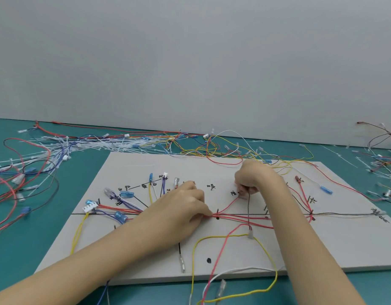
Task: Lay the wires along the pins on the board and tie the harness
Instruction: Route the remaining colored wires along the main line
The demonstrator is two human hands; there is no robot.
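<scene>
A white board (128, 164) with black markings and short pins lies on the teal table. Red, yellow, blue and grey wires fan across it along a horizontal line. My left hand (183, 208) pinches the bundle of red wires (234, 217) just left of a pin (217, 211) near the board's middle. My right hand (254, 179) is curled over a spot farther back and grips the upper end of a grey wire (249, 212) that runs down to a small connector (250, 234). A yellow wire (267, 254) loops over the board's front edge.
A heap of white cable ties (97, 144) and loose coloured wires (201, 146) lies behind the board. More wires (11, 186) spread on the left of the table and at the far right (386, 159). A grey wall rises behind.
</scene>
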